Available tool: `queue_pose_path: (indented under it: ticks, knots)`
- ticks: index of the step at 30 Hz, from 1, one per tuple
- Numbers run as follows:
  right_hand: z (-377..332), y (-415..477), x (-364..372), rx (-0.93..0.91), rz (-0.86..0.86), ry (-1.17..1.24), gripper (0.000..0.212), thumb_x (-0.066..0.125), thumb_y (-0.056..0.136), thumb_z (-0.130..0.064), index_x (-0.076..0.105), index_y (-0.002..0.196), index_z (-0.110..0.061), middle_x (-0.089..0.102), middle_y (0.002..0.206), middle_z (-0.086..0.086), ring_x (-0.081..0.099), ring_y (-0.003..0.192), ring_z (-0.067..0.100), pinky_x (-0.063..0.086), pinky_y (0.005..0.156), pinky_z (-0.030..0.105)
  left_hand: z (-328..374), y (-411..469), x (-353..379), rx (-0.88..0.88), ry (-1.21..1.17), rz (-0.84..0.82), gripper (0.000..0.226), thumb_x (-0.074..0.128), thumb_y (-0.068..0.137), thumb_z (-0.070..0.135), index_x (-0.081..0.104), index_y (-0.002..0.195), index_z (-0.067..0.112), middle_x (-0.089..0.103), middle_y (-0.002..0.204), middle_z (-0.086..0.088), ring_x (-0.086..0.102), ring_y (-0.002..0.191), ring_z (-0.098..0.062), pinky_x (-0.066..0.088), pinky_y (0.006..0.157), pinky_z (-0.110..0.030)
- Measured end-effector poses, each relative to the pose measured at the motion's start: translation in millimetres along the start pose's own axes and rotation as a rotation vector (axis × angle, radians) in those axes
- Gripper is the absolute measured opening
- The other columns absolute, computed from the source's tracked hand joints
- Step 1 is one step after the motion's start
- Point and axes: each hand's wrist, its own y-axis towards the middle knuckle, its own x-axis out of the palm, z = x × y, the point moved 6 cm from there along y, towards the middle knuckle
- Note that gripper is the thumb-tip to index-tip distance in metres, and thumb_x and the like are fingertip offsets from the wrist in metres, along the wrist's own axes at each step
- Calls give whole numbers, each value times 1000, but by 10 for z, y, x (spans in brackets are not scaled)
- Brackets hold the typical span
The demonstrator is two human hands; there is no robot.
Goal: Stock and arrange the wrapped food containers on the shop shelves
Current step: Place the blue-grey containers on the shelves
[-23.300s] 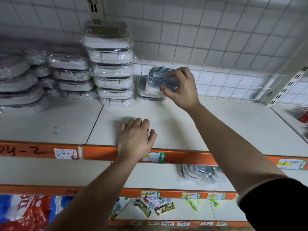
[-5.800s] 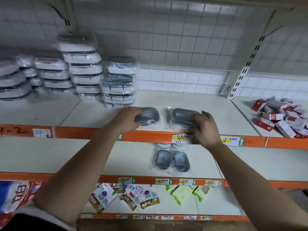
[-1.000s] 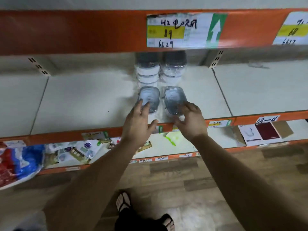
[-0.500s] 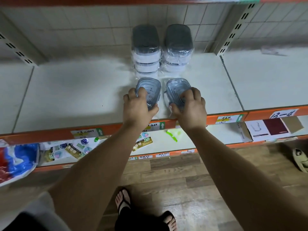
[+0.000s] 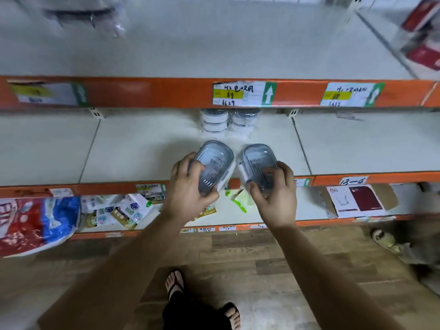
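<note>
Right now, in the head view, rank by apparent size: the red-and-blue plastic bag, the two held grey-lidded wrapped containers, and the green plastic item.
1. Red-and-blue plastic bag.
2. Left-hand container and right-hand container: alike, tied; nearer the camera.
3. Green plastic item.

Two oval, grey-lidded tubs in clear wrap are tilted lid-up, side by side. The left container [image 5: 214,160] is held at its near end by the left hand [image 5: 190,196], and the right container [image 5: 257,160] by the right hand [image 5: 277,198]. Just beyond both grips stand two stacks [image 5: 228,122] of similar tubs.
</note>
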Motion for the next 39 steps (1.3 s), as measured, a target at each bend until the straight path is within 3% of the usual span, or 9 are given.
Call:
queue_pose_path:
  ticks: [8,12,17,20,25,29,33,36,39]
  knots:
    - [-614,-306,-709,-99,70,124,42,69,79,-31,59,110,-6,45,135,10,50,119,31,47,95,47,474,-395,-846,133,-3,137,52,59,72,45,55,102,3,52,127,-15,50,113,-29,37,94,-27]
    - [-857,-394,-1042,-181,161,219,45,60,76,-37,55,109,-7,45,130,9,49,118,22,44,89,27,592,-510,-1220,223,-19,204,59,62,70,41,47,115,7,44,132,-14,44,123,-27,31,103,-19]
    - [-1173,-211,-1293,-317,254,266,44,59,76,-31,53,110,-5,44,128,13,40,121,1,35,94,11,656,-229,-1736,258,39,277,67,60,69,40,44,124,6,43,133,-18,43,124,-30,33,105,-26]
    - [-1393,50,-1322,-347,250,227,44,60,75,-33,54,110,-9,43,130,9,44,120,14,37,96,16,623,50,-2026,199,96,297,71,55,73,41,45,131,0,43,136,-20,41,127,-31,32,108,-34]
    - [-1707,549,-1262,-383,170,122,44,60,75,-34,60,109,-6,46,121,10,48,113,26,45,96,39,476,436,-2247,63,307,243,72,40,75,43,49,133,1,49,132,-21,45,122,-38,32,99,-44]
    - [-1837,852,-1152,-387,94,5,41,63,74,-30,66,108,-7,49,117,14,52,109,32,45,95,39,349,629,-2264,29,361,203,73,34,74,52,54,129,9,53,125,-15,49,114,-37,34,92,-43]
    - [-2039,1093,-1028,-433,33,-36,43,51,79,-31,70,109,-7,58,109,14,50,110,36,38,96,32,256,770,-2301,73,402,243,76,53,72,77,58,118,18,58,114,-6,51,105,-29,35,84,-39]
    - [-2102,1278,-869,-464,-23,-120,36,51,84,-13,69,115,-12,64,117,7,48,122,39,29,112,44,229,827,-2408,120,368,279,79,47,71,80,59,118,18,58,118,-2,51,109,-26,32,87,-39]
    - [-2140,1404,-642,-408,-108,-192,41,50,84,1,65,120,-13,61,126,3,43,130,38,25,114,44,242,908,-2631,177,352,325,79,43,74,78,58,122,17,56,127,-1,49,116,-24,29,92,-39]
